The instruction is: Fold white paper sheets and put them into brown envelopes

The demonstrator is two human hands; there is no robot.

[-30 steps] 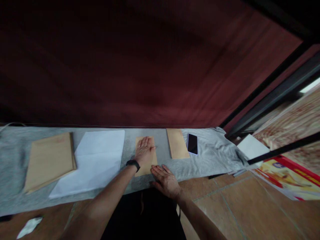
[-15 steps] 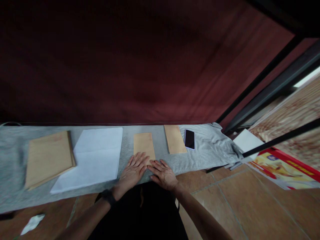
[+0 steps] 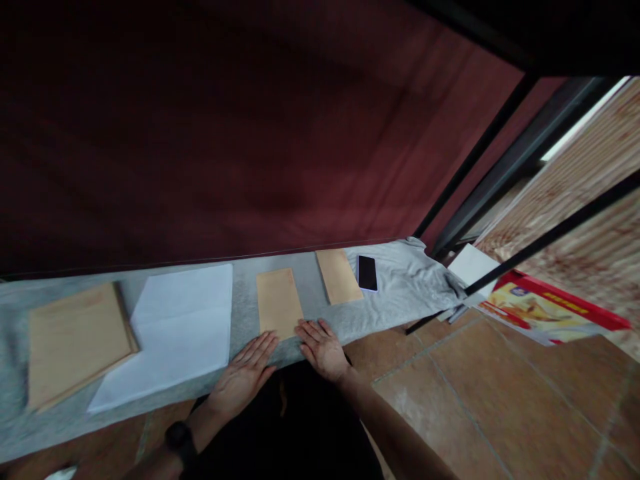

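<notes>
A brown paper envelope [image 3: 279, 300] lies flat on the grey cloth [image 3: 313, 303] in front of me. My left hand [image 3: 247, 370] rests palm down at its lower left corner, fingers stretched out, a dark band on the wrist. At its lower right corner lies my right hand [image 3: 321, 349], flat with the fingers slightly apart. Neither hand grips anything. To the right is another brown envelope [image 3: 339, 277], with a phone [image 3: 367, 273] beside it. White paper sheets [image 3: 183, 327] lie to the left, partly under a stack of larger brown envelopes [image 3: 77, 340].
A dark red curtain [image 3: 250, 153] hangs behind the cloth-covered surface. Black metal bars [image 3: 475, 150] stand at the right. Beyond them, a red and yellow printed box [image 3: 545, 307] and a white board [image 3: 473, 272] sit near the tiled floor [image 3: 450, 400].
My left hand has slid down and left off the envelope's middle to its lower corner. The right hand stays near the lower right corner. The camera view has turned slightly right.
</notes>
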